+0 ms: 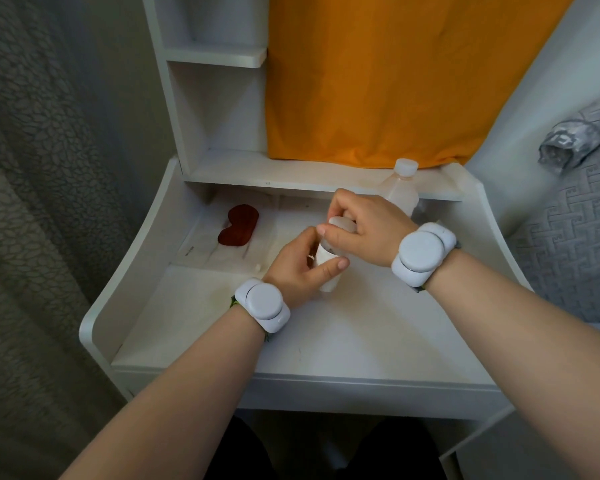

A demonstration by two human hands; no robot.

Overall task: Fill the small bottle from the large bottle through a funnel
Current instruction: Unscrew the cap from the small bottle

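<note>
At the desk's (361, 341) middle, my left hand (291, 271) clamped the small bottle (329, 284) steady so my right hand (368, 230) could grip its cap (340, 224).

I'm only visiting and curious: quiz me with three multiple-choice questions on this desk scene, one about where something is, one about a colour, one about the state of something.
1. Where does the large bottle stand?
A) at the back of the desk, behind the right hand
B) on the top shelf
C) on the floor

2. What colour is the cloth hanging behind the desk?
A) blue
B) orange
C) green

3. What is the state of the small bottle?
A) lying on its side, untouched
B) upright, held by the left hand, with the right hand on its top
C) put away on a shelf

Answers:
1 A, its white-capped neck rises just beyond the right hand.
2 B, the hanging fabric is plainly orange.
3 B, the left fingers curl round its body and the right fingers round its cap.
</note>
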